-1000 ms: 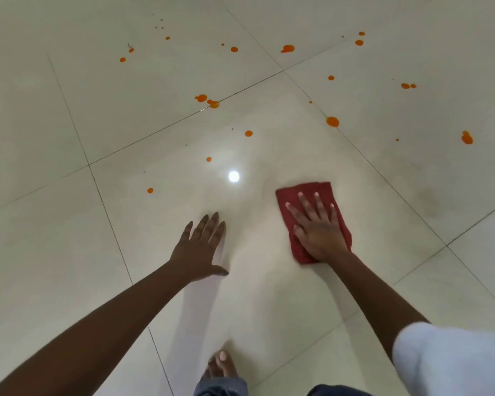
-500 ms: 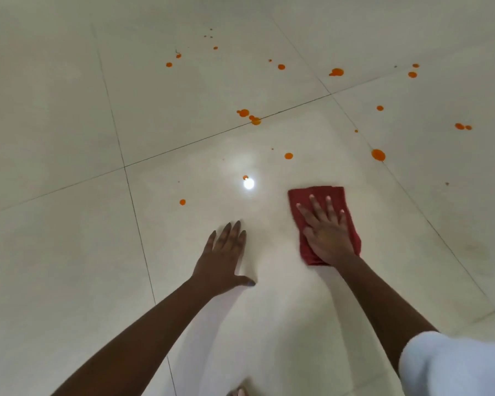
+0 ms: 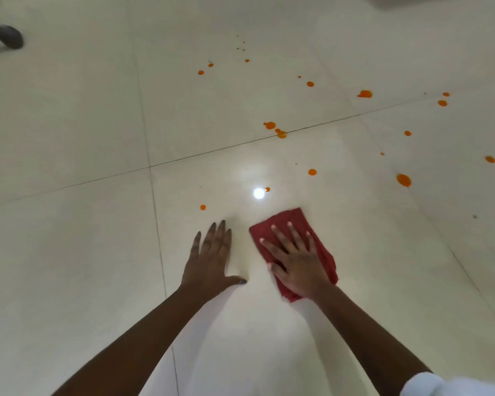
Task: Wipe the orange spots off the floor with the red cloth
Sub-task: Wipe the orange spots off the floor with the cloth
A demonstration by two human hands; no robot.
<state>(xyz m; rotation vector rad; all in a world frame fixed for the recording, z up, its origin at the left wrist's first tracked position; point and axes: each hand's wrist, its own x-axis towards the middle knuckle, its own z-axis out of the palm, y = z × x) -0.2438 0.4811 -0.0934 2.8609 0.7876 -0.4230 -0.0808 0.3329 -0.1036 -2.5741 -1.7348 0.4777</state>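
The red cloth (image 3: 293,221) lies flat on the pale tiled floor (image 3: 69,252), pressed down by my right hand (image 3: 296,260) with fingers spread on top of it. My left hand (image 3: 212,258) rests flat on the bare tile just left of the cloth, holding nothing. Several orange spots dot the floor ahead: a small orange spot (image 3: 202,207) just beyond my left fingertips, a tiny orange spot (image 3: 267,189) by the light glare, a round orange spot (image 3: 312,172), a big orange spot (image 3: 403,180) to the right, and an orange cluster (image 3: 275,129) on the grout line.
More orange drops (image 3: 365,94) scatter toward the far right. A dark rounded object on a metal leg (image 3: 7,35) stands at the far left corner. Grout lines (image 3: 155,195) cross the tiles. A bright light reflection (image 3: 258,193) sits beyond the cloth.
The view has shifted forward and left, so the spots sit lower and further right. Both hands stay on the floor; the cloth under my right hand has slid closer to my left hand.
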